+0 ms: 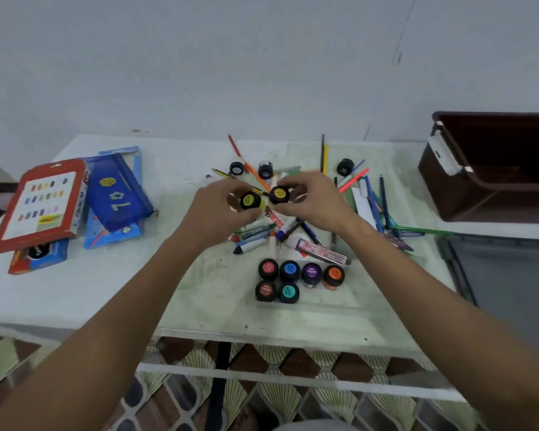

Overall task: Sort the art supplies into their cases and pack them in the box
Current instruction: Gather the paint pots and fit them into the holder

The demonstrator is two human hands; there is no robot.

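Box (467,188) holds nothing visible; six paint pots (297,279) fill a clear tray (330,301).

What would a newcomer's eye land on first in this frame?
Both hands, left and right, each hold up a yellow-labelled paint pot over a heap of crayons and pens at table centre. Nearer, six paint pots stand in two rows; a brown box sits far right.
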